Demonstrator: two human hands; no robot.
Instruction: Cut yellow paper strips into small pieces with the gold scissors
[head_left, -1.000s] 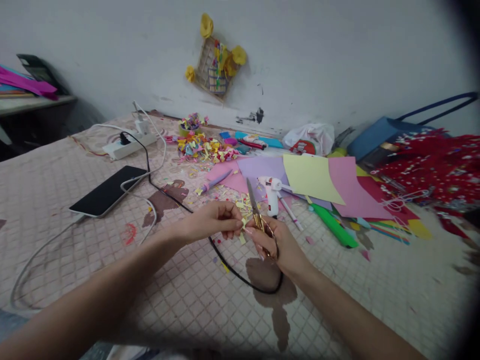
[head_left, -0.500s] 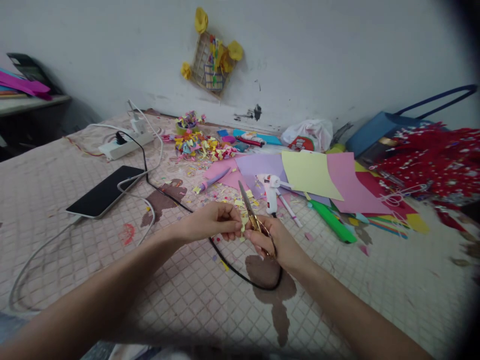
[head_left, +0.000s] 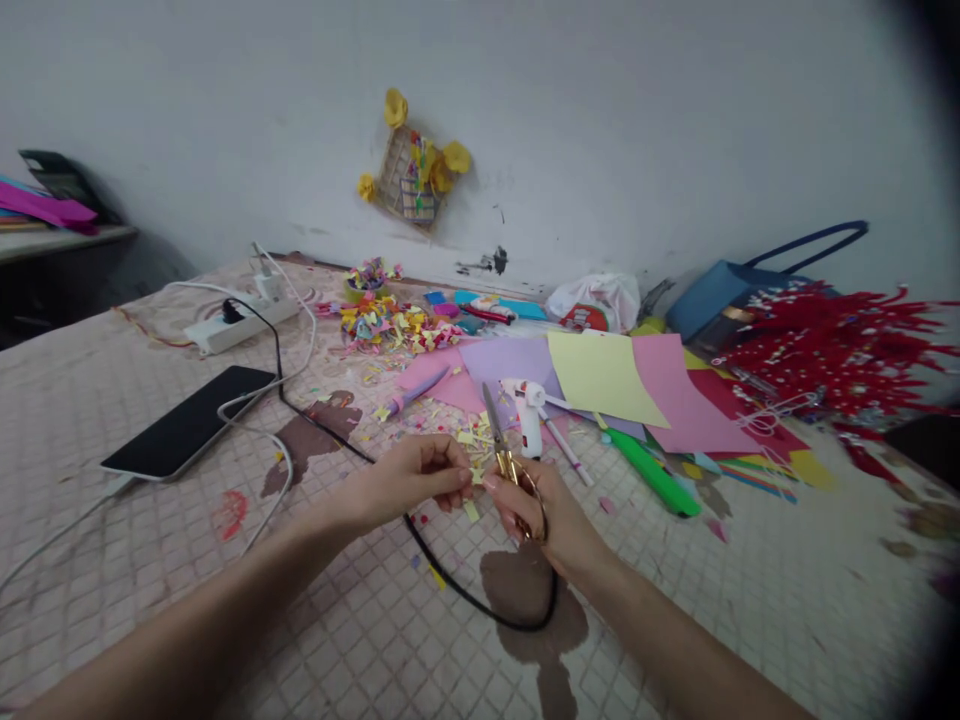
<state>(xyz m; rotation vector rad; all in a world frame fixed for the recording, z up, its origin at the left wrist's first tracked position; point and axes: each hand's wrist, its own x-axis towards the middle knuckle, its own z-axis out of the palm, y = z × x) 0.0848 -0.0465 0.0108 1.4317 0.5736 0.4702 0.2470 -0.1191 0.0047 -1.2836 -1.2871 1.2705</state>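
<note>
Our R hand [head_left: 553,508] grips the scissors [head_left: 507,463] by the gold handles, w/ blades pointing away from us above the bench [head_left: 360,640], tips near the glue gun [head_left: 529,420]. Our L hand [head_left: 416,482] is positioned adj. to it, fingers curled; we can't tell if they pinch the yellow scrap [head_left: 478,477] btwn both hands. The blk cable [head_left: 450,580] loops on our side, passing under our L wrist.

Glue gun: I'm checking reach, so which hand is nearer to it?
Right. The right hand, holding scissors, is just on the person's side of the glue gun; the left hand is farther off, to the left.
</note>
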